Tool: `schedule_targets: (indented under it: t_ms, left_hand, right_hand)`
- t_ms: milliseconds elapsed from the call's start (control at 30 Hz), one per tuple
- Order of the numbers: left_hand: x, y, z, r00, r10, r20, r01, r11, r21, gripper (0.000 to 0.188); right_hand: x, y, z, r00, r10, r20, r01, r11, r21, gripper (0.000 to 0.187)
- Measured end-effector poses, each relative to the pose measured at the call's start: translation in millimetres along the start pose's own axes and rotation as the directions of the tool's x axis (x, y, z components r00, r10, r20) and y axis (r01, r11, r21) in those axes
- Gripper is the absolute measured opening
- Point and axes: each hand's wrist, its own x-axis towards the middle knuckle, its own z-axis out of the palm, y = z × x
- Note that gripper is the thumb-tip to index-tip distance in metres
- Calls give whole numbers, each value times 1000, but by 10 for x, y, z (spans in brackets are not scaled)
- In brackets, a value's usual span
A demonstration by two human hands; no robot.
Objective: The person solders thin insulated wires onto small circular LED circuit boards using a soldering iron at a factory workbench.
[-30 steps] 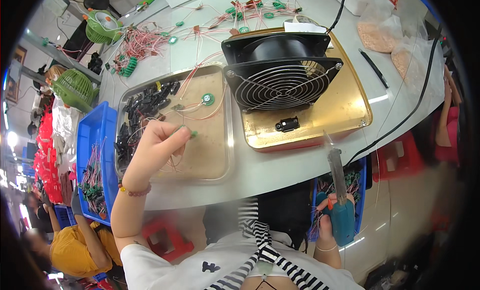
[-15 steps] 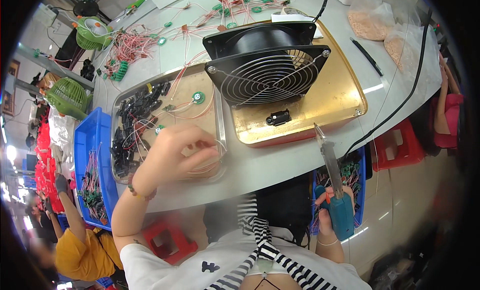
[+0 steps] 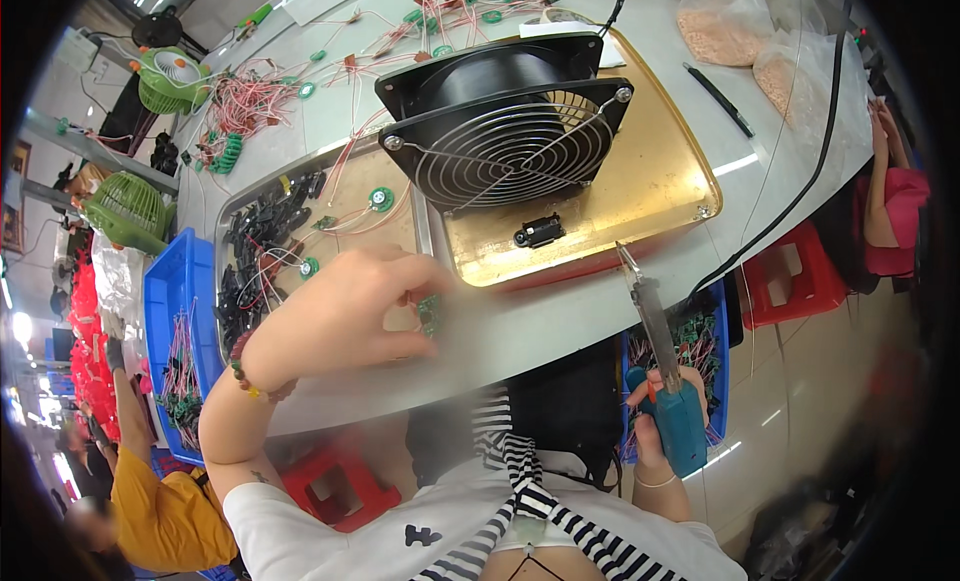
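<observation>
My left hand is raised over the near edge of a metal tray, its fingers curled. Between thumb and fingers shows a small green circuit board, partly hidden and blurred. In my right hand is a teal soldering gun with an orange trigger, its metal tip pointing up toward a gold tray. A black plastic part lies on the gold tray, just in front of a black fan with a wire guard.
Black parts fill the metal tray's left side; a round green board lies there too. Blue bins hold wired boards. A black cable crosses the table's right side, near a black pen and bags of beige pellets. Other people work nearby.
My left hand has turned a little and a green board now shows between its fingers. The soldering gun stays in my right hand, nearly unmoved. The whole view has shifted slightly.
</observation>
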Motion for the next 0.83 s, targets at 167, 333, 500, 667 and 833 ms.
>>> schedule_targets:
  t_ms: [167, 333, 500, 667, 833]
  left_hand:
    - [-43, 20, -164, 988, -100, 116, 127, 958, -257, 31]
    - [-12, -95, -77, 998, -32, -57, 21, 981, -192, 31]
    - [14, -211, 177, 975, 0, -223, -103, 887, -451, 30]
    - [18, -225, 388, 943, 42, -329, -193, 876, -442, 34]
    - [19, -213, 305, 989, 120, -82, -144, 865, -481, 46]
  right_hand:
    - [7, 11, -25, 1000, 11, -7, -11, 1000, 15, 30]
    - [5, 25, -39, 999, -3, 33, 2, 1000, 12, 30]
    - [2, 15, -29, 1000, 18, 17, -19, 999, 32, 31]
    - [0, 10, -33, 999, 43, 4, -43, 998, 48, 33]
    - [-17, 19, -46, 994, 111, 14, -111, 989, 97, 41]
